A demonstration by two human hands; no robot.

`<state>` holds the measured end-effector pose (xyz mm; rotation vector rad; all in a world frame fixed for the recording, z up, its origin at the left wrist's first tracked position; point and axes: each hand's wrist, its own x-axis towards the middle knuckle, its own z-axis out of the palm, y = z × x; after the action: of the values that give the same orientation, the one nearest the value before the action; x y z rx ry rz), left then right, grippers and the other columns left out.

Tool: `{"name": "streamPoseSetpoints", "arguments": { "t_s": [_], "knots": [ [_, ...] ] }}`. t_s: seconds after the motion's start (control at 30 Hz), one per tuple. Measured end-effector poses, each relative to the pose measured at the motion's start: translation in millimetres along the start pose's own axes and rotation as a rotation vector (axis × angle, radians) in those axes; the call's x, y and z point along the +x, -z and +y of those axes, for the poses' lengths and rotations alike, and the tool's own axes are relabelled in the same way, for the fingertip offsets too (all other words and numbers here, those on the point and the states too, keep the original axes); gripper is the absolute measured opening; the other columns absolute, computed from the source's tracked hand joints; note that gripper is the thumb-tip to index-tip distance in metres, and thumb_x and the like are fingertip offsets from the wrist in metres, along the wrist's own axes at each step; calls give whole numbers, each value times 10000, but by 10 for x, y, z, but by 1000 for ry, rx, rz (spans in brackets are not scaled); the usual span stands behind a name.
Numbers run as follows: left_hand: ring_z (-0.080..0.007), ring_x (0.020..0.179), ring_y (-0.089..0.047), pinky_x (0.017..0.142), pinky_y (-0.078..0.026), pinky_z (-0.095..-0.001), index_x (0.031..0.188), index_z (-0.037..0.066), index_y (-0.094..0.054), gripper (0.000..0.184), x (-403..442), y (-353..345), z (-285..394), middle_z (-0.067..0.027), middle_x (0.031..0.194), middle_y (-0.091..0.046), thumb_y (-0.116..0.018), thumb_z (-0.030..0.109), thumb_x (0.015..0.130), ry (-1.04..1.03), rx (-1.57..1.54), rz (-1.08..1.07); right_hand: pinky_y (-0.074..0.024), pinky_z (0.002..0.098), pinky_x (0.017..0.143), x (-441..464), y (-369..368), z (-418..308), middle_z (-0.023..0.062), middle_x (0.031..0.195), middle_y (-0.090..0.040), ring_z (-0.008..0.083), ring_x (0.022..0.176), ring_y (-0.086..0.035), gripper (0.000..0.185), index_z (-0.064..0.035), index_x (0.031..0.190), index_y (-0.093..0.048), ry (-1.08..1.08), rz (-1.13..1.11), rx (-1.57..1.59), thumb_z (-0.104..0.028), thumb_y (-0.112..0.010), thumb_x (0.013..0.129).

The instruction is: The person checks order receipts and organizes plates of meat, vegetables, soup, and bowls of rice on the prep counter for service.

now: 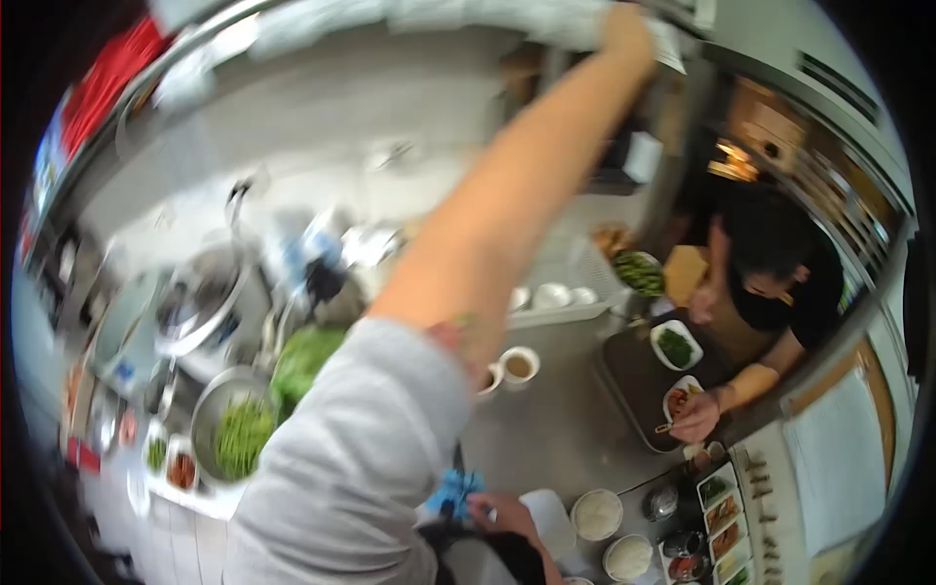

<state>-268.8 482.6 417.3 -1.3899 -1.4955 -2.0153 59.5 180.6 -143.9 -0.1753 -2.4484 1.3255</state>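
The left hand (629, 37) reached up to the far shelf (419, 12), its grip too blurred to tell, while the right hand (502, 514), its grip likewise unclear, lay beside a blue item (454, 491) at the worktop's (546, 429) near side, left of two bowls (596, 537).

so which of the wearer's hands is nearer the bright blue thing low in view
Right. The right hand is close beside the bright blue thing, touch unclear; the left hand is far off, up at the picture's top edge.
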Motion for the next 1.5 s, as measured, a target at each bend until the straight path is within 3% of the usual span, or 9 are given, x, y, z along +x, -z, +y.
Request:
{"name": "streamPoseSetpoints", "arguments": {
  "t_s": [0.1, 0.17, 0.37, 0.67, 0.73, 0.83, 0.97, 1.1, 1.5],
  "knots": [
    [-355, 995, -587, 916, -453, -413, 952, 7, -658, 369, -1180, 589, 603, -181, 995, -642, -704, 262, 690, -349, 1089, -438, -475, 386, 762, 371, 96, -727, 98, 850, -640, 291, 832, -607, 238, -95, 992, -648, -179, -196, -121, -255, -644, 816],
    [-405, 1081, -514, 906, -441, -455, 945, -11, -656, 400, -2078, 629, 390, -239, 1170, -549, -702, 243, 640, -169, 605, -167, -446, 408, 823, 427, -178, -558, 142, 1018, -584, 345, 960, -550, 351, -72, 1042, -611, 9, -204, -91, -280, -670, 766],
    [-267, 1007, -507, 855, -410, -387, 972, 102, -642, 252, -4427, 3114, 1004, -90, 969, -575, -680, 118, 723, -104, 45, -408, -436, 414, 825, 474, -605, -298, 142, 989, -553, 345, 971, -528, 310, -61, 979, -593, 18, -179, -320, -131, -668, 687],
    [-200, 937, -597, 865, -437, -320, 1035, 37, -657, 304, -6326, 8491, 1685, -131, 991, -655, -450, 237, 938, 304, 953, 1110, -465, 411, 765, 658, -785, -112, 193, 877, -615, 342, 825, -609, 259, 6, 952, -602, -186, 7, -515, -95, -583, 714],
    [-236, 771, -633, 693, -488, -376, 1107, 55, -617, 416, -7739, 9871, 1490, -141, 962, -662, -414, 375, 936, 993, 1779, 983, -459, 425, 799, 720, -717, -90, 217, 885, -629, 354, 851, -617, 254, 40, 957, -601, -278, -4, -515, -77, -569, 734],
    [-193, 638, -598, 612, -484, -357, 1163, 70, -533, 413, -8084, 10036, 1469, -100, 878, -658, -399, 377, 921, 1375, 793, 1097, -460, 443, 728, 756, -587, 62, 219, 808, -634, 371, 755, -606, 240, 64, 889, -602, -269, 47, -653, -132, -569, 755],
    [-167, 573, -570, 535, -513, -313, 926, -17, -542, 365, -8085, 10129, 1227, -86, 725, -623, -360, 300, 934, 1187, 302, 1137, -408, 347, 559, 826, -15, 320, 74, 615, -530, 164, 580, -476, 219, 46, 814, -582, -355, -58, -544, -171, -604, 789],
    [-165, 485, -537, 458, -490, -296, 872, -33, -521, 355, -8026, 10329, 1228, -106, 673, -609, -364, 280, 934, 1187, 497, 1125, -349, 241, 516, 906, 78, -394, -64, 604, -471, 58, 585, -413, 222, -32, 744, -605, -516, 115, -326, -223, -663, 840],
    [-147, 491, -565, 442, -492, -254, 1185, -50, -410, 324, -6376, 8095, 2002, -109, 711, -615, -429, 125, 913, 1044, 279, 487, -407, 344, 964, 863, 298, -578, 49, 1141, -597, 180, 1060, -553, 362, -71, 1159, -557, -732, 318, 861, -339, -559, 915]
  ]
}}
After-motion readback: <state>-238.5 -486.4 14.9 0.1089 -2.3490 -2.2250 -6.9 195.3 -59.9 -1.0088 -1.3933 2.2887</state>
